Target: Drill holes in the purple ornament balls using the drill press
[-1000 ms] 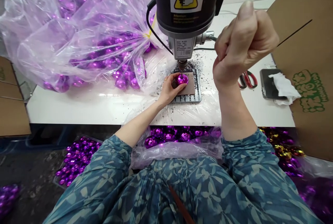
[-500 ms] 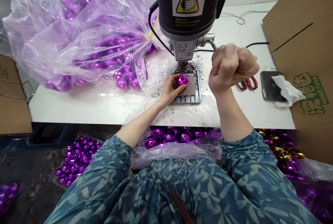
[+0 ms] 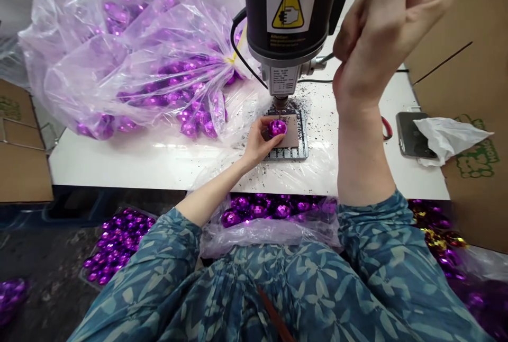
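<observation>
My left hand is closed on a shiny purple mirror-faceted ball. The ball rests on a flat brown board over the slotted metal base. Right above it is the chuck of a black drill press; the bit's tip sits close to the ball's top, and I cannot tell if they touch. Up at the right, my right hand is wrapped round the end of the press lever. The fist hides the lever's grip.
A tied clear bag of purple balls lies at the left. Dark shavings dot the white table. More purple balls lie in plastic at the front edge. A phone, tissue and cardboard box stand right.
My right fist has risen and moved right with the lever, looking larger now. The bit has lifted slightly relative to the ball. My left hand still grips the ball on the board.
</observation>
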Action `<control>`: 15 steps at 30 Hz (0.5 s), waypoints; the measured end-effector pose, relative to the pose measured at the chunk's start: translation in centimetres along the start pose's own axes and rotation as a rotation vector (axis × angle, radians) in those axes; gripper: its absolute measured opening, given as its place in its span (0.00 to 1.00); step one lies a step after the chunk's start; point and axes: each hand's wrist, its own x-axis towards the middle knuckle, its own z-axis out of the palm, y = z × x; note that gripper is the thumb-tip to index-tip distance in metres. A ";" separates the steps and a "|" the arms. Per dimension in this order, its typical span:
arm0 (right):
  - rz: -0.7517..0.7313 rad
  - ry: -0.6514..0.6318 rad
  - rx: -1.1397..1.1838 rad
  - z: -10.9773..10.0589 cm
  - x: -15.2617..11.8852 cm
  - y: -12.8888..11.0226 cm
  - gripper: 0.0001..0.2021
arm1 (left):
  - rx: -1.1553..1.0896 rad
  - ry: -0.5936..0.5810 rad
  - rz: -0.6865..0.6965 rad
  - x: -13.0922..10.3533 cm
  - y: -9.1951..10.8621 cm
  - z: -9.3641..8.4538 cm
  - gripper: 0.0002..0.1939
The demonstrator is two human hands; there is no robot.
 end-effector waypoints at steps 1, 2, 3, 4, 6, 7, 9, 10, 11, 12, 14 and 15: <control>0.022 -0.002 0.004 0.3 0.7 -0.2 0.23 | 0.047 -0.012 0.048 -0.9 0.7 -0.6 0.24; 0.039 -0.012 0.007 0.4 1.1 -0.2 0.23 | 0.082 -0.062 0.108 -2.2 1.4 -1.2 0.23; 0.043 -0.028 0.005 0.4 1.3 -0.2 0.22 | 0.103 -0.157 0.171 -3.7 2.2 -1.8 0.22; 0.031 -0.037 -0.001 0.3 1.4 -0.1 0.22 | 0.114 -0.284 0.232 -5.4 2.9 -2.2 0.22; 0.004 -0.043 -0.020 0.1 1.3 0.1 0.22 | 0.139 -0.566 0.320 -9.2 4.1 -2.6 0.25; -0.003 -0.038 -0.030 0.0 1.2 0.1 0.22 | 0.163 -0.683 0.357 -10.9 4.4 -2.6 0.25; -0.006 -0.017 -0.042 -0.1 1.1 0.1 0.22 | 0.176 -0.805 0.420 -13.1 4.4 -2.3 0.25; 0.001 -0.016 -0.045 0.0 1.0 0.1 0.22 | 0.141 -0.787 0.443 -13.3 4.1 -2.2 0.22; 0.007 -0.022 -0.050 0.0 1.0 0.0 0.22 | 0.087 -0.720 0.449 -12.7 3.7 -2.3 0.19; 0.012 -0.031 -0.056 0.0 1.0 -0.1 0.22 | 0.034 -0.608 0.433 -11.5 3.1 -2.7 0.15; 0.008 -0.042 -0.062 0.1 0.9 -0.1 0.23 | -0.002 -0.322 0.348 -7.2 1.7 -4.2 0.10; 0.006 -0.045 -0.058 0.1 0.9 -0.1 0.24 | 0.046 -0.199 0.282 -4.4 0.9 -5.3 0.11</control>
